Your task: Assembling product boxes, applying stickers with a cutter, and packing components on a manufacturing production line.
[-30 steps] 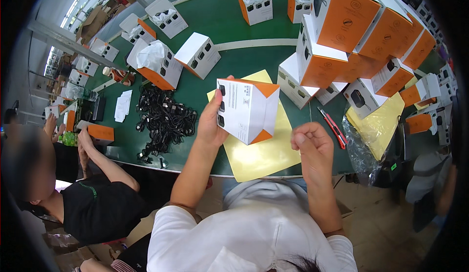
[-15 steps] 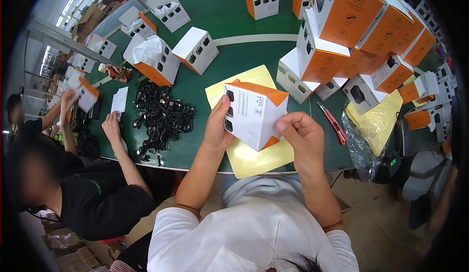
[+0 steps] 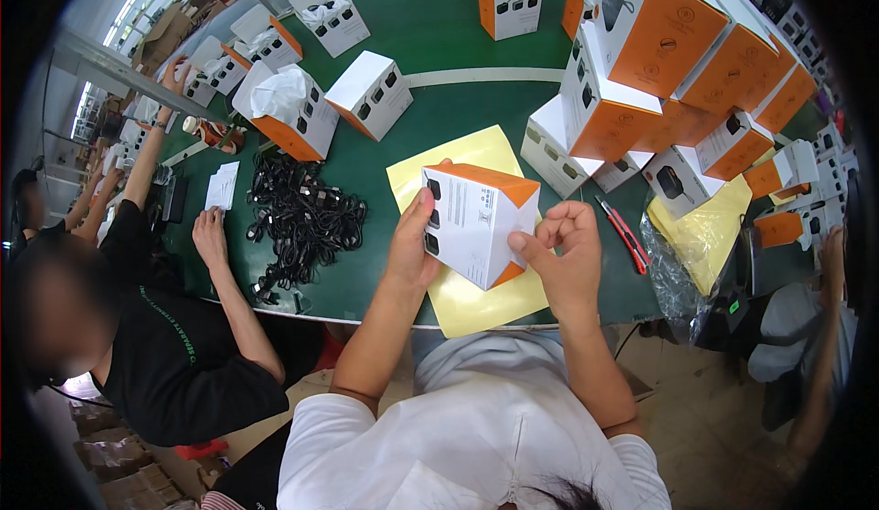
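My left hand (image 3: 415,243) grips a white and orange box (image 3: 467,226) by its left side, tilted above the table. Black device pictures run down the box's left edge, and its flaps look closed. At the box's right end is my right hand (image 3: 569,258); the thumb rests on or just by the white face, with the other fingers loosely curled and apart from it. Nothing shows between those fingers. Under the box lies a glossy yellow sheet (image 3: 449,304) on the green table (image 3: 366,180).
Stacked boxes (image 3: 655,38) rise at the right, near a red utility knife (image 3: 624,235) and a yellow sheet with clear plastic (image 3: 700,235). Black cables (image 3: 298,222) lie in a heap at left. Open boxes (image 3: 284,107) stand behind it. A co-worker (image 3: 197,354) sits at left, one hand on white papers (image 3: 221,185).
My right fingers have opened away from the box's edge, leaving the thumb by its face. The co-worker's other arm has reached farther along the table, and the box it held stands among the open boxes.
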Action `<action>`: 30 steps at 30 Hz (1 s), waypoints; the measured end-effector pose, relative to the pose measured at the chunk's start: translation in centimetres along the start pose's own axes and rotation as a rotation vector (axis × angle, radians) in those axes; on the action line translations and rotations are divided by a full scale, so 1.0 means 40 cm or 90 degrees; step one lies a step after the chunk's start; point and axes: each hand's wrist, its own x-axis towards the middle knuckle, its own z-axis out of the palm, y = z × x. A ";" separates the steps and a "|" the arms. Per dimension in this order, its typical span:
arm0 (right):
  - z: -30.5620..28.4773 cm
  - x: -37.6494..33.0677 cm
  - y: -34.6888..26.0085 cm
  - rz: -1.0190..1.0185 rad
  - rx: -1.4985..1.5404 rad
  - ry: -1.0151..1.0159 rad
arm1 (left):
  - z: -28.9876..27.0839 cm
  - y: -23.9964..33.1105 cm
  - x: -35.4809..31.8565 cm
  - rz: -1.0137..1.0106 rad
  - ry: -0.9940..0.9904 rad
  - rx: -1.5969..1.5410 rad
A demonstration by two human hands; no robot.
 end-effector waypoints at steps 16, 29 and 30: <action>0.097 -0.022 0.015 0.007 0.235 -0.005 | -0.006 -0.041 -0.047 -0.052 0.041 -0.117; 0.026 -0.026 0.037 0.061 0.174 -0.138 | 0.143 0.163 0.382 0.562 0.087 1.001; 0.021 -0.031 0.036 0.074 0.186 -0.134 | 0.173 0.147 0.424 0.530 0.045 1.061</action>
